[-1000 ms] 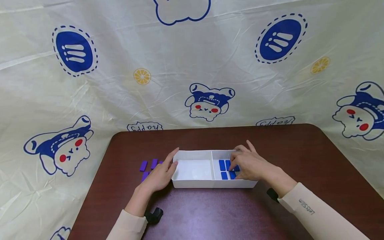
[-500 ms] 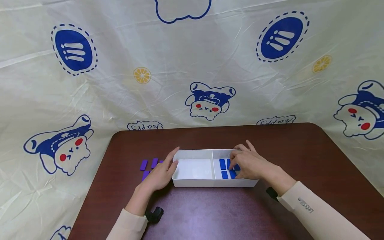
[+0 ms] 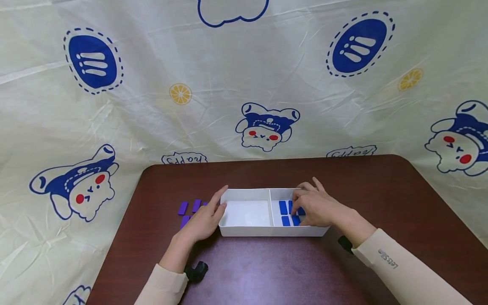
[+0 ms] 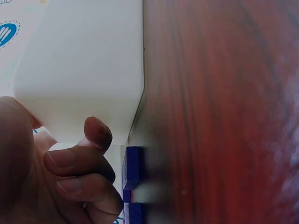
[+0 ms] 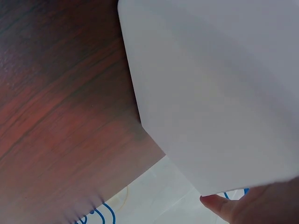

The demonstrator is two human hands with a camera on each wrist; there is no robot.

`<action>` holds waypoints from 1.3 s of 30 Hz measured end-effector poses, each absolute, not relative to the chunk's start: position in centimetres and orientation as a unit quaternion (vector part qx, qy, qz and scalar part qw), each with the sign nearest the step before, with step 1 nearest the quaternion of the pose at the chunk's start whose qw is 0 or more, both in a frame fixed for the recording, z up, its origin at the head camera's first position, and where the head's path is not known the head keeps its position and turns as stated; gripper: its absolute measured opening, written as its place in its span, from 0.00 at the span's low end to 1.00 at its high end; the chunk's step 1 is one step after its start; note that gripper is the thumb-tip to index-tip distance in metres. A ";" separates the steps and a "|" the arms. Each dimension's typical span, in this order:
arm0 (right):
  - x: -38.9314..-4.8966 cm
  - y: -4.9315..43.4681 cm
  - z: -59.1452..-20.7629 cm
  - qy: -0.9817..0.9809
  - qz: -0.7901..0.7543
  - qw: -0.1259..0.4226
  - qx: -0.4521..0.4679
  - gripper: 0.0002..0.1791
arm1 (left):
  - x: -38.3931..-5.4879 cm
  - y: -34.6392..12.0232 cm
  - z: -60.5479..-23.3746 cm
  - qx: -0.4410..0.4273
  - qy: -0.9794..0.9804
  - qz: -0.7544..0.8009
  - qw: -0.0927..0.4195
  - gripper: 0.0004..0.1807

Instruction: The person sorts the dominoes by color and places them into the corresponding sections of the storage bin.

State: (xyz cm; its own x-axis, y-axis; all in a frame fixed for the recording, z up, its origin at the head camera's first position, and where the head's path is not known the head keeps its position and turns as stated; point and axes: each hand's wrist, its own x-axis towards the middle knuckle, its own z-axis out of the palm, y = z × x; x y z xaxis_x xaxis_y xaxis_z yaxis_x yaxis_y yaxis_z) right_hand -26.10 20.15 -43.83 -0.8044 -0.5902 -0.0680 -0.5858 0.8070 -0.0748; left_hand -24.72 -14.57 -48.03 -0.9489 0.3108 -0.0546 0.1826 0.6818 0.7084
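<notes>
The left hand (image 3: 202, 222), fingers loose, touches the left end of the box (image 3: 248, 231). The right hand (image 3: 318, 208) bends its fingers over blue blocks (image 3: 283, 207) inside; I can't tell if they pinch any. A finger bump could mess the rows.

The site appears to be a screened-off indoor workstation; whether it stands in a home, an office or a lab cannot be determined. The rear boundary is a creased, pale sheet (image 3: 213, 63) printed with inverted cartoon figures (image 3: 268, 125), citrus slices (image 3: 180, 94) and blue ovals (image 3: 92, 61). The working surface is a dark, wood-grained bench (image 3: 267, 275) with rounded far corners and a sheen of reflected light.
</notes>
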 end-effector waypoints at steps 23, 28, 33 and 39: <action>-26.1 21.0 -43.2 0.958 -0.088 0.013 -0.273 0.17 | -24.9 -14.7 -48.0 0.139 0.917 0.365 0.085 0.29; -26.1 21.4 -42.7 0.960 -0.106 0.001 -0.261 0.18 | -25.0 -14.7 -48.0 0.139 0.916 0.366 0.087 0.29; -26.2 21.8 -42.2 0.963 -0.132 0.000 -0.236 0.20 | -25.0 -14.8 -48.1 0.139 0.917 0.365 0.086 0.29; -26.0 22.6 -42.3 0.960 -0.183 -0.024 -0.212 0.20 | -25.1 -14.9 -48.1 0.142 0.914 0.370 0.090 0.29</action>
